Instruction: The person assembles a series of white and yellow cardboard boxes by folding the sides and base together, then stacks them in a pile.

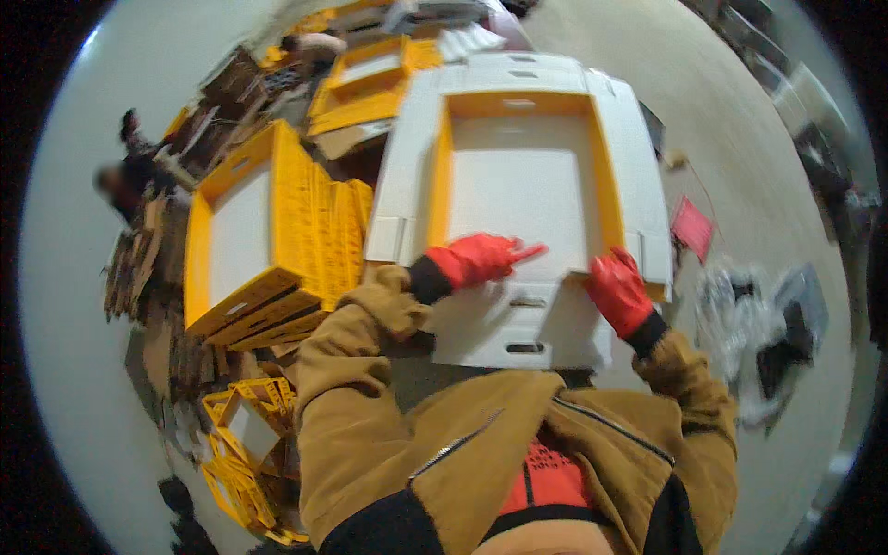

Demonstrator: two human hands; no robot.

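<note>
A partly folded cardboard box tray, white inside with yellow walls standing on three sides, lies on flat white cardboard sheets before me. Its near end flap, with two handle slots, lies flat towards my body. My left hand, in a red glove, is over the tray's near left part with the index finger stretched out and holds nothing. My right hand, also in a red glove, is closed around the near right corner flap by the yellow side wall.
Stacked yellow box trays stand at left, with more yellow trays below them. Bundled brown cardboard lies farther left. Two people are beyond. Clear plastic wrap and a pink sheet lie on the floor at right.
</note>
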